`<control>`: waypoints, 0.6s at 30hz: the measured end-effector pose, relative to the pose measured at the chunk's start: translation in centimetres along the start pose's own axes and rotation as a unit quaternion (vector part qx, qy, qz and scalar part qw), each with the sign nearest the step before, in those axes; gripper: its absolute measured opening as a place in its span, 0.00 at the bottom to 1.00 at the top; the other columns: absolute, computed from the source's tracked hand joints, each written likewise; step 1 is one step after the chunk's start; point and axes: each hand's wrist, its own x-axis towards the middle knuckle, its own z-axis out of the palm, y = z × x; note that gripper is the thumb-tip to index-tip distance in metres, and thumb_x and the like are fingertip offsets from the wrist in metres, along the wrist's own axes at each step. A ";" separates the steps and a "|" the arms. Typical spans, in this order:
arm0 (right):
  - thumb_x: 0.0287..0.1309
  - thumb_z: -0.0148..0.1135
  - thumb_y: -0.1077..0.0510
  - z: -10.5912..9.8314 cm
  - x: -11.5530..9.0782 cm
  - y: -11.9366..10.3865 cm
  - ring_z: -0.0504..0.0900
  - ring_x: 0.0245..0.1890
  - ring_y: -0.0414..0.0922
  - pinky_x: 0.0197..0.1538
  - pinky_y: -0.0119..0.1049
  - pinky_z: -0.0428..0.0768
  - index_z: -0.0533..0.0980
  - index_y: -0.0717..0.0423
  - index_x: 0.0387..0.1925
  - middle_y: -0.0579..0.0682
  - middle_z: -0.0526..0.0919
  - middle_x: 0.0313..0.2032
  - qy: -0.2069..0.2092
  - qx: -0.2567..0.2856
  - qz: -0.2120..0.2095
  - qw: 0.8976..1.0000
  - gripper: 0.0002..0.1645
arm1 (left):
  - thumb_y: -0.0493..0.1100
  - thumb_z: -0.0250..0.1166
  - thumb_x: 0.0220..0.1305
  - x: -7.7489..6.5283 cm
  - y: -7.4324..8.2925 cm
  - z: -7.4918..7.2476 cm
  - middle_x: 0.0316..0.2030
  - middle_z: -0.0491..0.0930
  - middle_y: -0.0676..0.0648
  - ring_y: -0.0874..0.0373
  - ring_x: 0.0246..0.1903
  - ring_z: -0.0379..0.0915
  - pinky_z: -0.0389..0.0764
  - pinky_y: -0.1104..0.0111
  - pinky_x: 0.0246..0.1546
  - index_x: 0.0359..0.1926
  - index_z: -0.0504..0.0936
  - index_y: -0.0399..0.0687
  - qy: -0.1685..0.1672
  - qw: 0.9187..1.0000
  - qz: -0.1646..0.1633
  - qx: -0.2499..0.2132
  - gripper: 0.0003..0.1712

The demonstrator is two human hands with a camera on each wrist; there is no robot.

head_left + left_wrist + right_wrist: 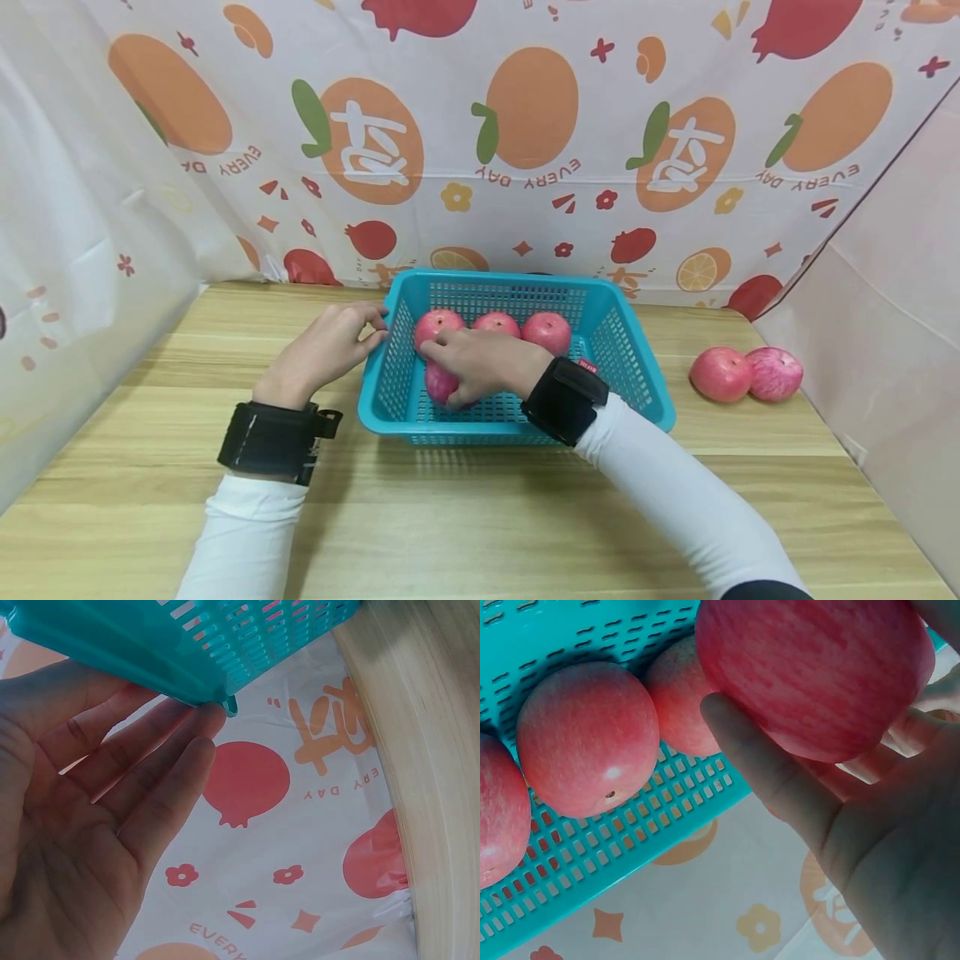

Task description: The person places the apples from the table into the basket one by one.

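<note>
A blue plastic basket [517,428] stands on the table with several pink-red apples inside. Three of them line its far side: a left apple [438,323], a middle apple [497,322] and a right apple [547,333]. My right hand [487,360] reaches in and grips a darker striped apple [817,667] at the basket's left part, with fingers and thumb around it. At the basket's left rim, my left hand [326,348] touches the edge with its fingertips; in the left wrist view its fingers [161,802] are nearly straight against the rim.
Two more apples lie side by side on the table right of the basket: a pink one [721,374] and a striped one [776,374]. A small red label [587,365] shows beside my right wrist. A fruit-printed curtain [450,125] hangs behind the wooden table [450,517].
</note>
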 end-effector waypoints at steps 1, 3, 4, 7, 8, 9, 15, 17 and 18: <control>0.48 0.63 0.41 0.0 0.1 -0.1 0.64 0.52 0.43 0.50 0.41 0.76 0.54 0.49 0.65 0.51 0.63 0.59 -0.006 -0.003 -0.001 1.000 0.47 | 0.35 0.62 0.56 0.0 0.0 0.0 0.46 0.75 0.32 0.45 0.40 0.73 0.80 0.54 0.36 0.45 0.77 0.31 0.001 1.000 0.001 0.000 0.15; 0.47 0.64 0.42 0.1 0.3 -0.2 0.63 0.54 0.43 0.50 0.40 0.75 0.53 0.50 0.65 0.51 0.63 0.60 -0.014 -0.007 -0.007 1.000 0.48 | 0.35 0.62 0.56 0.0 0.0 0.0 0.46 0.75 0.32 0.45 0.41 0.73 0.80 0.54 0.36 0.44 0.77 0.32 0.002 1.000 0.003 -0.001 0.15; 0.47 0.64 0.43 0.1 0.4 -0.3 0.63 0.54 0.43 0.50 0.40 0.76 0.54 0.50 0.65 0.50 0.63 0.60 -0.017 -0.007 -0.009 1.000 0.47 | 0.35 0.62 0.56 0.0 0.0 0.0 0.46 0.75 0.32 0.45 0.40 0.73 0.80 0.55 0.36 0.44 0.77 0.32 0.002 1.000 0.003 -0.001 0.15; 0.46 0.66 0.45 0.2 0.7 -0.6 0.63 0.52 0.42 0.48 0.38 0.77 0.56 0.49 0.64 0.50 0.65 0.57 -0.024 -0.011 -0.014 1.000 0.45 | 0.35 0.62 0.56 -0.1 0.0 0.0 0.46 0.75 0.32 0.46 0.39 0.74 0.80 0.55 0.35 0.45 0.77 0.32 0.001 1.000 0.002 -0.001 0.15; 0.46 0.66 0.45 0.3 0.8 -0.6 0.64 0.51 0.42 0.47 0.37 0.77 0.57 0.49 0.64 0.50 0.66 0.56 -0.027 -0.009 -0.015 0.999 0.45 | 0.36 0.62 0.56 -0.1 -0.1 0.0 0.46 0.75 0.32 0.46 0.39 0.74 0.80 0.55 0.35 0.45 0.77 0.31 0.001 1.000 0.002 0.000 0.16; 0.46 0.66 0.46 0.3 0.9 -0.7 0.64 0.51 0.41 0.46 0.37 0.77 0.57 0.49 0.64 0.49 0.66 0.56 -0.030 -0.007 -0.014 0.999 0.45 | 0.36 0.62 0.56 -0.1 -0.1 0.0 0.46 0.75 0.32 0.46 0.39 0.74 0.80 0.56 0.35 0.45 0.77 0.31 0.000 1.000 0.001 -0.001 0.16; 0.46 0.67 0.47 0.4 1.3 -1.0 0.65 0.50 0.41 0.49 0.39 0.76 0.55 0.48 0.65 0.50 0.65 0.56 -0.046 0.001 -0.005 0.999 0.47 | 0.35 0.62 0.56 -0.1 -0.1 0.1 0.46 0.76 0.32 0.46 0.38 0.74 0.81 0.55 0.34 0.46 0.76 0.31 0.001 1.000 0.005 -0.001 0.17; 0.46 0.67 0.46 0.4 1.3 -1.1 0.66 0.51 0.42 0.50 0.39 0.76 0.55 0.48 0.65 0.50 0.65 0.57 -0.047 0.003 -0.003 0.999 0.47 | 0.35 0.62 0.56 0.0 -0.1 0.1 0.45 0.76 0.32 0.46 0.38 0.74 0.81 0.55 0.34 0.45 0.76 0.31 0.003 1.000 0.007 0.000 0.16; 0.46 0.67 0.46 0.4 1.4 -1.1 0.66 0.51 0.42 0.50 0.40 0.76 0.55 0.48 0.65 0.50 0.66 0.57 -0.048 0.003 -0.003 0.999 0.47 | 0.35 0.62 0.56 0.0 -0.1 0.1 0.46 0.76 0.32 0.45 0.39 0.74 0.81 0.55 0.35 0.44 0.77 0.31 0.004 1.000 0.007 0.001 0.15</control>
